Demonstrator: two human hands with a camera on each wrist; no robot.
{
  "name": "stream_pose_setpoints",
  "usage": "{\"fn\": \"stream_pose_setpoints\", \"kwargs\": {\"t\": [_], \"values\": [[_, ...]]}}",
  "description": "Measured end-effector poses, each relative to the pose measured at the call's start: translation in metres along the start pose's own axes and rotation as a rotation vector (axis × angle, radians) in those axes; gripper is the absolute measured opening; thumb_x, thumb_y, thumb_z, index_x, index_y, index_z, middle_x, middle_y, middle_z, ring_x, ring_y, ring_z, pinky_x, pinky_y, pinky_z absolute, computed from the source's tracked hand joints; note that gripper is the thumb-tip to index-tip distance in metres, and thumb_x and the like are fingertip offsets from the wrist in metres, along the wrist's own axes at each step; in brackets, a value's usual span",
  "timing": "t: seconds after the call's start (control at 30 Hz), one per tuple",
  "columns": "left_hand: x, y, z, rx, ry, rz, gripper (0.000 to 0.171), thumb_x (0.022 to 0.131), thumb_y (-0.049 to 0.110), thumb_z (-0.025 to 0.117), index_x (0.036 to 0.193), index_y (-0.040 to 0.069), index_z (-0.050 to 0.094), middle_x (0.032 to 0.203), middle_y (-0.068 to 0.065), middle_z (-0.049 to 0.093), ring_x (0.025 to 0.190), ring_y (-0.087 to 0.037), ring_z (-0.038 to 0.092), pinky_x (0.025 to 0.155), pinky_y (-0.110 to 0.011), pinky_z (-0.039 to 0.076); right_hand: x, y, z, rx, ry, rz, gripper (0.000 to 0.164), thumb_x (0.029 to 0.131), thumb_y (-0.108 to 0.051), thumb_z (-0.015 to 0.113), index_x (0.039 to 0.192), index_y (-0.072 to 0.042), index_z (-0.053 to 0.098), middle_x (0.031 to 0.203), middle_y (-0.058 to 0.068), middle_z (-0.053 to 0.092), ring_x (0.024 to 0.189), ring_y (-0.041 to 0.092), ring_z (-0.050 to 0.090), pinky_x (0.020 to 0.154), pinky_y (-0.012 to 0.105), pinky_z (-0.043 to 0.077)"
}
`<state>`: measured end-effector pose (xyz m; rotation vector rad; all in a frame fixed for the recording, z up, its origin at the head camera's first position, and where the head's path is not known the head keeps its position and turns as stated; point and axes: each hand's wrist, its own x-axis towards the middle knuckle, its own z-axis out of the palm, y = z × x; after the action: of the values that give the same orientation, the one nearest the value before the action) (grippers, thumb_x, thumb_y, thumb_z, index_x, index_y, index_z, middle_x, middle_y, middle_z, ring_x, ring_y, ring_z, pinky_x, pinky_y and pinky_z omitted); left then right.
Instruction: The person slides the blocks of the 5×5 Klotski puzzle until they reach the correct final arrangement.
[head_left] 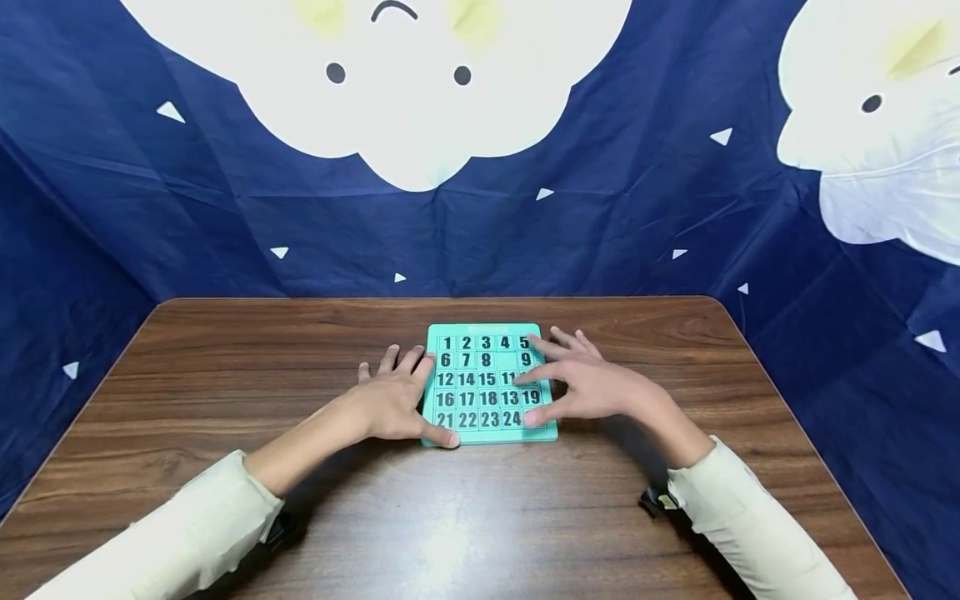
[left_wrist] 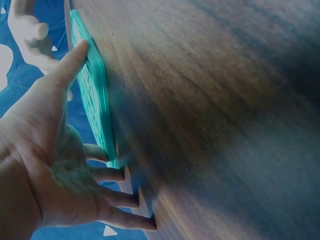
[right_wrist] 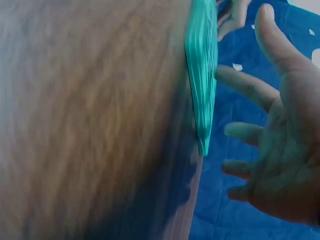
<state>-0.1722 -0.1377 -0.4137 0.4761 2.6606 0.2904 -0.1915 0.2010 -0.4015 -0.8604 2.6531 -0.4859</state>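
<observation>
A turquoise number slide puzzle (head_left: 495, 436) lies flat on the table, its square tiles printed with black numerals. One bare cell shows in the second row, between the 8 and the 9. My left hand (head_left: 386, 404) rests at the puzzle's left side with spread fingers, the thumb on the near left corner and the index finger along the left edge. Over the right side hovers my right hand (head_left: 588, 383), its index fingertip at the tile marked 11. In the right wrist view its thumb stands off the puzzle. Some right-hand tiles are hidden beneath the fingers.
The brown wood-grain table (head_left: 225, 367) extends around the puzzle. Behind it hangs a dark blue cloth (head_left: 465, 242) with white cloud shapes and small white triangles. A dark strap piece (head_left: 656, 502) shows below the right sleeve.
</observation>
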Motion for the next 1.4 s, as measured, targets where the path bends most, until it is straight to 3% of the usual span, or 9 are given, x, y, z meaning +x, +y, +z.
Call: {"fn": "stream_pose_setpoints", "kwargs": {"t": [0.1, 0.3, 0.47, 0.6, 0.87, 1.13, 1.4], "values": [[0.000, 0.001, -0.001, 0.004, -0.007, -0.004, 0.144, 0.078, 0.093, 0.079, 0.181, 0.011, 0.020, 0.190, -0.022, 0.013, 0.173, -0.062, 0.006, 0.124, -0.094, 0.014, 0.002, 0.005, -0.001, -0.024, 0.056, 0.044, 0.072, 0.094, -0.069, 0.082, 0.157, -0.035, 0.069, 0.189, 0.020, 0.021, 0.175, 0.056, 0.006, 0.136, 0.081, -0.002], [0.000, 0.000, -0.002, 0.007, -0.006, -0.009, 0.144, 0.079, 0.092, 0.080, 0.181, 0.011, 0.020, 0.189, -0.023, 0.014, 0.173, -0.061, 0.007, 0.125, -0.094, 0.015, 0.013, 0.002, 0.005, -0.013, -0.004, 0.010, 0.083, 0.096, -0.075, 0.077, 0.168, -0.040, 0.055, 0.191, 0.018, 0.011, 0.176, 0.055, 0.001, 0.136, 0.081, -0.004], [-0.001, 0.001, -0.001, 0.004, -0.002, 0.001, 0.145, 0.078, 0.093, 0.080, 0.181, 0.011, 0.020, 0.189, -0.023, 0.014, 0.172, -0.062, 0.007, 0.124, -0.094, 0.015, 0.003, 0.005, -0.001, 0.047, 0.063, 0.017, 0.067, 0.094, -0.067, 0.084, 0.153, -0.037, 0.072, 0.190, 0.017, 0.015, 0.176, 0.053, 0.000, 0.137, 0.079, -0.006], [0.000, 0.002, -0.001, 0.011, -0.006, -0.003, 0.145, 0.078, 0.093, 0.080, 0.181, 0.011, 0.020, 0.189, -0.023, 0.013, 0.173, -0.062, 0.007, 0.124, -0.094, 0.015, -0.010, 0.011, -0.004, 0.080, 0.069, 0.021, 0.057, 0.093, -0.063, 0.087, 0.141, -0.034, 0.081, 0.190, 0.018, 0.018, 0.176, 0.054, 0.000, 0.136, 0.079, -0.007], [0.000, 0.001, -0.002, 0.008, -0.026, -0.008, 0.146, 0.079, 0.093, 0.079, 0.182, 0.011, 0.017, 0.190, -0.022, 0.010, 0.173, -0.062, 0.004, 0.125, -0.094, 0.013, -0.006, 0.016, -0.001, 0.041, 0.060, 0.057, 0.061, 0.093, -0.071, 0.083, 0.145, -0.040, 0.077, 0.190, 0.019, 0.017, 0.175, 0.057, 0.003, 0.135, 0.081, -0.006], [0.000, 0.000, -0.003, 0.009, -0.030, -0.012, 0.145, 0.079, 0.092, 0.079, 0.182, 0.011, 0.016, 0.190, -0.022, 0.011, 0.173, -0.061, 0.004, 0.126, -0.093, 0.012, 0.003, 0.012, -0.002, 0.052, 0.057, 0.050, 0.064, 0.095, -0.066, 0.083, 0.151, -0.036, 0.074, 0.190, 0.020, 0.015, 0.176, 0.056, 0.002, 0.135, 0.081, -0.006], [0.000, 0.002, -0.003, 0.005, -0.034, -0.014, 0.144, 0.080, 0.091, 0.080, 0.182, 0.012, 0.017, 0.190, -0.021, 0.010, 0.174, -0.060, 0.003, 0.126, -0.093, 0.012, 0.000, -0.006, 0.001, 0.053, 0.054, -0.005, 0.051, 0.094, -0.066, 0.084, 0.135, -0.035, 0.083, 0.190, 0.019, 0.017, 0.176, 0.055, 0.003, 0.136, 0.079, -0.004]]}}
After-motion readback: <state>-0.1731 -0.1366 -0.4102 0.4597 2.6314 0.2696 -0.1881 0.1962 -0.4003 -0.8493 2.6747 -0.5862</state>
